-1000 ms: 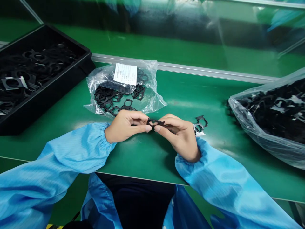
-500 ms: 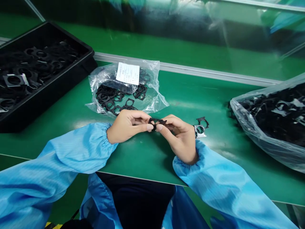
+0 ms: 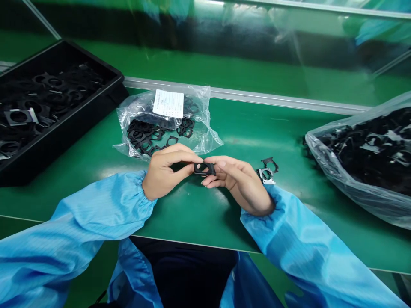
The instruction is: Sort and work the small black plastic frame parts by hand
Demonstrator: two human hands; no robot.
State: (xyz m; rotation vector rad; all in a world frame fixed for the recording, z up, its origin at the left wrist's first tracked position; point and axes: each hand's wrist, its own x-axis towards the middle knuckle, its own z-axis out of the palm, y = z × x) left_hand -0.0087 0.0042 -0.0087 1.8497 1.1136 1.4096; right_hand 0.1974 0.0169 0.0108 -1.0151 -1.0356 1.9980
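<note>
A small black frame-like part with a round opening is held up just above the table between both hands. My left hand pinches its left end between thumb and fingers. At the right end, my right hand has its fingers closed around the part, partly covering it. Just behind my left hand lies a clear plastic bag with a white label and several black ring-shaped parts in it. Near my right wrist lie a loose black ring part and a silver-faced one.
At the left stands a deep black tray heaped with similar black parts. A large open plastic bag full of black parts sits at the right. A metal rail runs along the back of the green table, below a clear panel.
The black part has turned so its opening faces me. My right thumb has moved from its front face up toward its right end. The view has shifted slightly.
</note>
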